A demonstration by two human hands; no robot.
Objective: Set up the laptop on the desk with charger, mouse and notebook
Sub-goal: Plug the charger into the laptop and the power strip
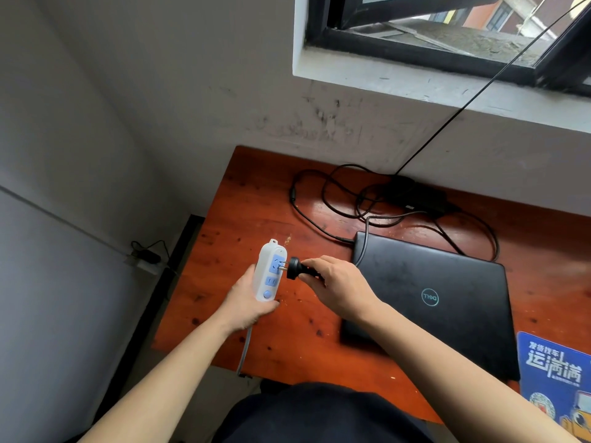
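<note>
A closed black laptop (438, 302) lies on the reddish wooden desk (256, 199), with a charger cable plugged into its far left corner. The black charger brick (419, 195) and its looped cable (323, 199) lie behind the laptop near the wall. My left hand (246, 302) holds a white and blue power strip (270, 273) above the desk's left part. My right hand (339, 286) grips the black charger plug (295, 267), whose metal pins touch the strip's top socket.
A blue printed mouse pad (556, 375) lies at the desk's right front edge. The grey cord (244, 350) of the strip hangs over the desk's front edge. A window (447, 33) sits above the desk. Another black cable and adapter (147, 255) lie on the floor at left.
</note>
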